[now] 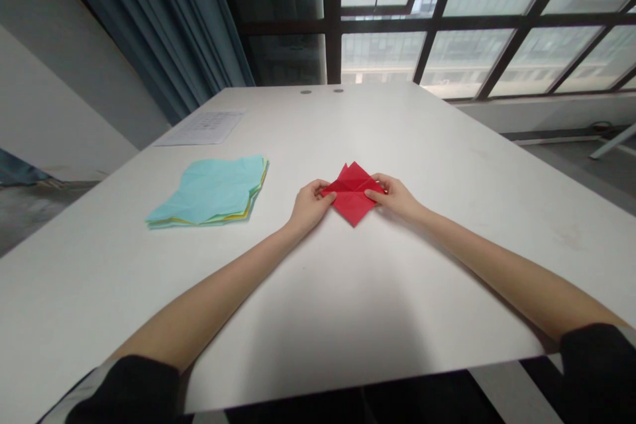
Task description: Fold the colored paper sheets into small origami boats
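A folded red paper (352, 195) lies on the white table (348, 291), shaped like a diamond with raised flaps. My left hand (309, 205) pinches its left corner between thumb and fingers. On the other side, my right hand (392, 196) pinches the right corner the same way. Both forearms stretch out across the table toward the paper.
A stack of crumpled coloured sheets (212, 191), light blue on top, lies to the left of my hands. A printed white sheet (205, 128) rests at the far left edge. Large windows (462, 20) and a blue curtain (163, 26) stand behind the table.
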{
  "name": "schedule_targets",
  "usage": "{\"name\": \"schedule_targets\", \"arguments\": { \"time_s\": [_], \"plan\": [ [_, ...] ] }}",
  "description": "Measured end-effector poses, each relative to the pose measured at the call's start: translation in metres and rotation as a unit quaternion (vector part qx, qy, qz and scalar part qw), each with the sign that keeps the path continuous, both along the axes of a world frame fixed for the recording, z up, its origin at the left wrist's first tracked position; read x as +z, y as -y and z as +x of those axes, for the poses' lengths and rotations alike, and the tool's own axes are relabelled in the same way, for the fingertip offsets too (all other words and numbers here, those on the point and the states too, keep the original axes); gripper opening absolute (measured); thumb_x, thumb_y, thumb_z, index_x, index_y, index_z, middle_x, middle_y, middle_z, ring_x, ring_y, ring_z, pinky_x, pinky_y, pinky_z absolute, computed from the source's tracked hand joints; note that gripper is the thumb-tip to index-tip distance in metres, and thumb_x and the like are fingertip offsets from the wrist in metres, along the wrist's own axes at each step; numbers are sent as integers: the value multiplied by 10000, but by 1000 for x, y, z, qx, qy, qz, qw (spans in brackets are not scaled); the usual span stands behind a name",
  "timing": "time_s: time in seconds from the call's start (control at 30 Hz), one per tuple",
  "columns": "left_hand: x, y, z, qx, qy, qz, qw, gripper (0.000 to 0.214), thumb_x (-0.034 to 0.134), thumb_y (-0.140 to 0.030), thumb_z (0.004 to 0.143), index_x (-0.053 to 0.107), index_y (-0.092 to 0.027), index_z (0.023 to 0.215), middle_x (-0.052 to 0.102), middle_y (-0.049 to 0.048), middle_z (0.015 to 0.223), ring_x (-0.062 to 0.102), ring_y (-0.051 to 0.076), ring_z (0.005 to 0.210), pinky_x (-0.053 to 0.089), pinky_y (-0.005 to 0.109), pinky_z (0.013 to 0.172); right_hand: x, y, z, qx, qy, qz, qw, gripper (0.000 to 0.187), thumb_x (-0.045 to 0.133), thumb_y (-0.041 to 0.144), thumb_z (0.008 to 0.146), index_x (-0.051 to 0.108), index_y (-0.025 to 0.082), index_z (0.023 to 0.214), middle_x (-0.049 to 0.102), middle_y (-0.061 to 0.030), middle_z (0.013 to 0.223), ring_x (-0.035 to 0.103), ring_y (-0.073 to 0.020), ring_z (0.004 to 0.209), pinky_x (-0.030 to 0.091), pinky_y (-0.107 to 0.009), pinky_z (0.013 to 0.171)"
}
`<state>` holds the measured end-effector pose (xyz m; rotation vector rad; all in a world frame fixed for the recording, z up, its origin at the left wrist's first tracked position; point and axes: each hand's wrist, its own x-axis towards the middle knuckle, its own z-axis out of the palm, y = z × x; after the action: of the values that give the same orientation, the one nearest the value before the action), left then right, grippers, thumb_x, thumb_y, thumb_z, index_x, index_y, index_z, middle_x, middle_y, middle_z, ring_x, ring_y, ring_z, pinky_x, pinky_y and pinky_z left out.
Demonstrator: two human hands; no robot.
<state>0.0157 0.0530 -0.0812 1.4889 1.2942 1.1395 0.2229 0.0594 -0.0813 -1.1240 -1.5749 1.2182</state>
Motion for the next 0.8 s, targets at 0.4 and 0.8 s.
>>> {"name": "schedule_targets", "arguments": {
  "time_s": [0.4, 0.8],
  "plan": [
    [4, 7, -6, -16, -408, 199, 891, 275, 548, -203, 736, 602, -185, 1005, 663, 79, 942, 527, 278, 939, 397, 385, 795, -3, 0, 9, -27, 352, 227, 907, 177, 554, 191, 757, 641, 195, 912, 671, -45, 805, 571, -182, 735, 414, -303, 678],
    [5, 7, -9, -31, -439, 214, 872, 208, 493, -168, 781, 648, -210, 914, 670, 65, 931, 515, 262, 934, 377, 378, 770, -7, -5, 14, -38, 372, 272, 887, 228, 483, 122, 766, 649, 186, 909, 671, -56, 818, 582, -194, 754, 420, -324, 719]
  ]
}}
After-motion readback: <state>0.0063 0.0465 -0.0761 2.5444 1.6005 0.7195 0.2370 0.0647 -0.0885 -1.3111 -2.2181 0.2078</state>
